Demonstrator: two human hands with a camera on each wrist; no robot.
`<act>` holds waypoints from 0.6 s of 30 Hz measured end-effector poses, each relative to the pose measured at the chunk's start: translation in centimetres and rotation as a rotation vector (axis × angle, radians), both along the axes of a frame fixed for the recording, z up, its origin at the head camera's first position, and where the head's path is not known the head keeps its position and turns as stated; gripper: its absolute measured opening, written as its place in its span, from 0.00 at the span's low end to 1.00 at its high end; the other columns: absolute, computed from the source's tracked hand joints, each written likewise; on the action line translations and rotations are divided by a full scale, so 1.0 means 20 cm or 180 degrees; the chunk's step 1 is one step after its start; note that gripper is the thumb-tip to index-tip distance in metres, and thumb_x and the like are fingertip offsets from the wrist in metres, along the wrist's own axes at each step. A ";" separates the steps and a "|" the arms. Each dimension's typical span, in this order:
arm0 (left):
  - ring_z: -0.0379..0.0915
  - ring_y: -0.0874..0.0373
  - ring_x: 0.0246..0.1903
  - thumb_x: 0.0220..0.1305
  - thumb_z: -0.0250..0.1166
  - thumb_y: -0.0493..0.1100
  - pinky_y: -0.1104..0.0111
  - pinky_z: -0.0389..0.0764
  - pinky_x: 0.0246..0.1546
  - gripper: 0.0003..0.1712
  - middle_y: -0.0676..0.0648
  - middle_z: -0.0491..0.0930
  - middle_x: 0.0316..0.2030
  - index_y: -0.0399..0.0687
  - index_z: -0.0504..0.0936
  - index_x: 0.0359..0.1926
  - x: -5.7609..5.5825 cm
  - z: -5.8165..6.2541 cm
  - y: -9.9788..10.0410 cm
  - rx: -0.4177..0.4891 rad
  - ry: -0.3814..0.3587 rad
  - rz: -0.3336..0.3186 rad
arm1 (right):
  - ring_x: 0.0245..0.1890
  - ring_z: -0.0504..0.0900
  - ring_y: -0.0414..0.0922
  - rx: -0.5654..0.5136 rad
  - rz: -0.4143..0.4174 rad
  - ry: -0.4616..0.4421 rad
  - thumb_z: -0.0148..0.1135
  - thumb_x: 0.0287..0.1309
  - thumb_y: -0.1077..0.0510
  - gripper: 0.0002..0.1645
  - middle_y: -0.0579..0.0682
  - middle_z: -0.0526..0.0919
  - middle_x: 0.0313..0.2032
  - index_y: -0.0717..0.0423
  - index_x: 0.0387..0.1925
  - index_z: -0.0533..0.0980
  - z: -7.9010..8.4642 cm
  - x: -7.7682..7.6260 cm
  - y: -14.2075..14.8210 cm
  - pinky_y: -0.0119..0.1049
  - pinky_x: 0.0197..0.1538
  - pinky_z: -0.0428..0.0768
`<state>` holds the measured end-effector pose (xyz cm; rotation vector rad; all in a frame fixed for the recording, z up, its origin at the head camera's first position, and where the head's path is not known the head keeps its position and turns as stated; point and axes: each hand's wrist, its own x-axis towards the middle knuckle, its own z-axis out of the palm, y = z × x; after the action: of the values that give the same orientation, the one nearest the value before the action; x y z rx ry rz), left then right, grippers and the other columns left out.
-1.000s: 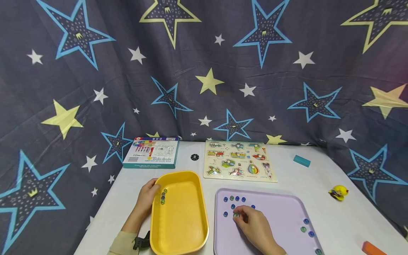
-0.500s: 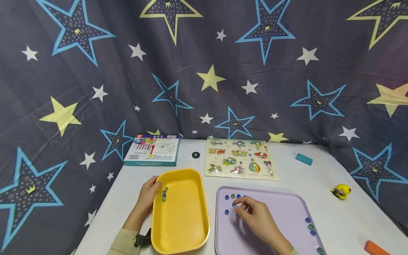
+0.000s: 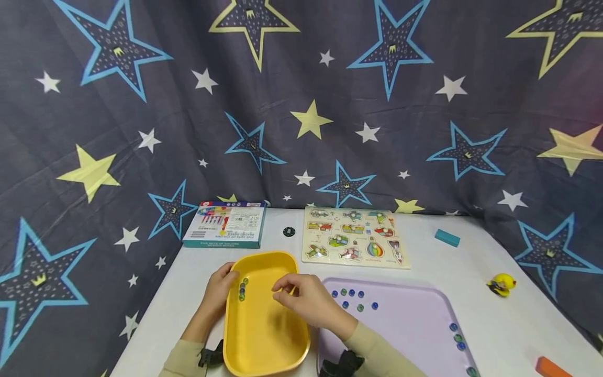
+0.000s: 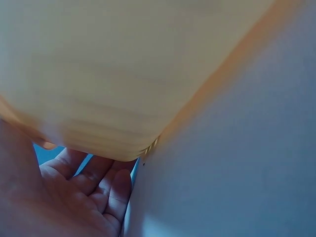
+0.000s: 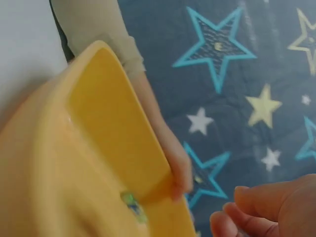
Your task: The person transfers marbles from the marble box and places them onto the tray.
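Note:
My left hand (image 3: 219, 290) grips the left rim of a deep yellow tray (image 3: 264, 335), thumb over the edge. In the left wrist view, its fingers (image 4: 94, 173) curl beneath the tray's underside. Several glass marbles (image 3: 242, 289) lie in a row against the tray's left wall. Over the tray's right half hovers my right hand (image 3: 311, 301), thumb and index fingertip close together. The marble pinched there is mostly hidden; the right wrist view gives only a faint glassy hint between the curled fingers. More blue and green marbles (image 3: 360, 308) sit on a lilac tray (image 3: 400, 335) at right.
Behind the trays lie a wooden picture puzzle (image 3: 355, 238), a flat box (image 3: 225, 225) and a black round chip (image 3: 289, 231). A teal block (image 3: 447, 237), a yellow duck figure (image 3: 501, 284) and an orange block (image 3: 551, 367) are at right. A star-patterned curtain (image 3: 301, 141) hangs behind.
My right hand has lifted a green marble from the lilac tray and moved left over the yellow tray. My left hand keeps its hold; the row of marbles inside looks the same.

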<state>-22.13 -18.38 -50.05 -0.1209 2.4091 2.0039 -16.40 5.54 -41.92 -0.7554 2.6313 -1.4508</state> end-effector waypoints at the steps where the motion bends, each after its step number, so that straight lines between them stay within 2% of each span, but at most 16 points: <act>1: 0.73 0.49 0.31 0.64 0.50 0.45 0.66 0.78 0.31 0.16 0.39 0.76 0.38 0.46 0.74 0.49 0.00 0.00 0.00 0.0003 0.0004 0.0006 | 0.18 0.69 0.37 0.0033 0.0036 -0.0028 0.61 0.53 0.52 0.06 0.38 0.76 0.23 0.47 0.32 0.79 0.00 -0.02 -0.04 0.27 0.21 0.69; 5: 0.73 0.49 0.31 0.64 0.50 0.44 0.66 0.78 0.30 0.16 0.39 0.76 0.39 0.44 0.74 0.49 0.00 -0.01 0.01 0.0057 0.0011 -0.0002 | 0.18 0.69 0.35 0.0267 0.0084 -0.0016 0.62 0.52 0.53 0.06 0.38 0.75 0.22 0.50 0.32 0.79 -0.02 -0.09 -0.17 0.26 0.22 0.69; 9: 0.73 0.50 0.32 0.64 0.51 0.44 0.66 0.78 0.30 0.16 0.39 0.76 0.40 0.42 0.74 0.49 0.00 0.00 0.02 0.0058 0.0020 -0.0007 | 0.20 0.69 0.32 0.0580 0.0002 0.0044 0.64 0.50 0.54 0.08 0.37 0.75 0.21 0.52 0.33 0.79 -0.07 -0.14 -0.26 0.26 0.24 0.68; 14: 0.73 0.51 0.33 0.63 0.52 0.43 0.67 0.77 0.32 0.16 0.40 0.76 0.41 0.41 0.75 0.49 0.00 0.04 0.01 -0.0009 -0.0050 0.0034 | 0.20 0.70 0.34 0.0837 -0.0102 -0.0159 0.65 0.47 0.54 0.12 0.39 0.75 0.21 0.55 0.35 0.79 -0.12 -0.18 -0.34 0.27 0.25 0.69; 18: 0.72 0.48 0.36 0.64 0.51 0.41 0.66 0.77 0.34 0.16 0.40 0.76 0.43 0.40 0.74 0.51 0.02 0.07 0.00 -0.0052 -0.0125 0.0009 | 0.21 0.70 0.36 0.1112 -0.0246 -0.0193 0.66 0.45 0.53 0.15 0.40 0.75 0.22 0.55 0.36 0.79 -0.16 -0.19 -0.39 0.28 0.27 0.69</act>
<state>-21.80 -18.29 -48.69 -0.1621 2.4034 1.9643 -20.29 -2.21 -45.09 -0.5689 2.7817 -0.9655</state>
